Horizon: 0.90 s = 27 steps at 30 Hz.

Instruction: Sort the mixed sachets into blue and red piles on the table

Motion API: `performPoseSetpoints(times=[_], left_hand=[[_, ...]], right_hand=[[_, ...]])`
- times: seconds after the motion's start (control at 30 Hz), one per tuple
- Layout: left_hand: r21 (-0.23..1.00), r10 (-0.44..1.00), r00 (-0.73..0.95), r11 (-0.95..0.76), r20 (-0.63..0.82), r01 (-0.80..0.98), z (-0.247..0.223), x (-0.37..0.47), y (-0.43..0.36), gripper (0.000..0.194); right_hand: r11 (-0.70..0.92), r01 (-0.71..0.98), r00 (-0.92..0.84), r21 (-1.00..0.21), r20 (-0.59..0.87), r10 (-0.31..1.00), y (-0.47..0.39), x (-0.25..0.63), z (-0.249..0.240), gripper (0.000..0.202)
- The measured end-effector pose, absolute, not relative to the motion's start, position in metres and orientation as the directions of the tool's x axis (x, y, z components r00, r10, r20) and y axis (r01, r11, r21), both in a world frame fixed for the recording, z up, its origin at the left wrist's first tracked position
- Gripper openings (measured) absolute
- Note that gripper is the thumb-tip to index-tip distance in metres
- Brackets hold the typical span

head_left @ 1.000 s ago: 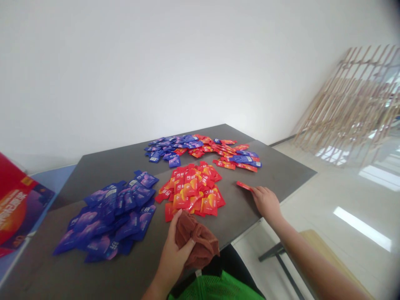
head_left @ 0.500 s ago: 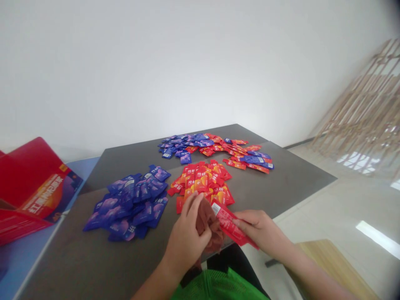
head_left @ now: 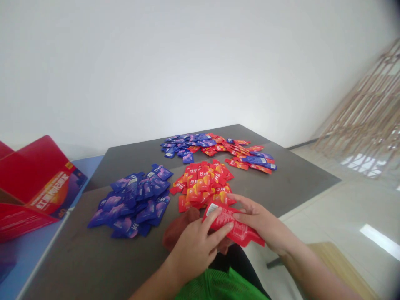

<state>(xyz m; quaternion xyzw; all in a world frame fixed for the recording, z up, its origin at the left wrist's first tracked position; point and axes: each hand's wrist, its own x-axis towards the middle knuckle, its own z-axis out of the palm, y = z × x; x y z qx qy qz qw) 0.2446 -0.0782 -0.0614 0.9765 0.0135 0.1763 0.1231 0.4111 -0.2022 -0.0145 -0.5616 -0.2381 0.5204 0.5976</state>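
Observation:
A red packet (head_left: pixel 239 225) with white print and a barcode lies between my two hands above the table's front edge. My right hand (head_left: pixel 261 223) grips its right part, thumb on top. My left hand (head_left: pixel 200 243) has its fingers laid over the packet's left part and also holds a brown cloth (head_left: pixel 179 227), which hangs out to the left beneath the hand. Just beyond my hands is a pile of red and orange packets (head_left: pixel 203 181). Left of it lies a pile of blue packets (head_left: pixel 134 204).
Farther back on the dark table (head_left: pixel 306 177) are mixed blue packets (head_left: pixel 187 143) and red packets (head_left: pixel 237 150). An open red box (head_left: pixel 37 179) stands on a blue surface (head_left: pixel 90 164) at the left. A wooden stool (head_left: pixel 340 266) is at the lower right.
My left hand has moved right onto the red packet, and the brown cloth now spreads out to its left. My right hand has shifted its grip, with the packet turned flatter.

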Motion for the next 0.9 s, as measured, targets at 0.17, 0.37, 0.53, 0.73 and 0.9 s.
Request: performPoseSetpoints(times=[0.17, 0.37, 0.53, 0.73, 0.9], left_hand=[[0.546, 0.23, 0.915, -0.838, 0.332, 0.013, -0.061, 0.239, -0.08, 0.077], [0.997, 0.496, 0.865, 0.05, -0.075, 0.058, -0.047, 0.246, -0.083, 0.081], [0.883, 0.227, 0.959, 0.468, -0.168, 0.043, -0.039, 0.263, -0.092, 0.076], [0.991, 0.502, 0.856, 0.104, -0.124, 0.082, -0.04, 0.257, -0.097, 0.077], [0.886, 0.696, 0.634, -0.463, 0.337, 0.038, -0.026, 0.254, -0.087, 0.067]], right_hand=[[-0.197, -0.218, 0.247, -0.956, -0.25, 0.936, -0.21, 0.425, -0.017, 0.036], [0.092, -0.022, 0.367, -0.996, 0.077, 0.927, -0.208, 0.435, -0.04, 0.053], [0.047, -0.3, 0.274, -0.953, -0.039, 0.961, -0.188, 0.411, -0.037, 0.083], [0.08, -0.447, 0.54, -0.891, -0.197, 0.819, -0.172, 0.41, -0.033, 0.044], [0.145, -0.446, 0.603, -0.883, -0.177, 0.778, -0.168, 0.4, -0.025, 0.041]])
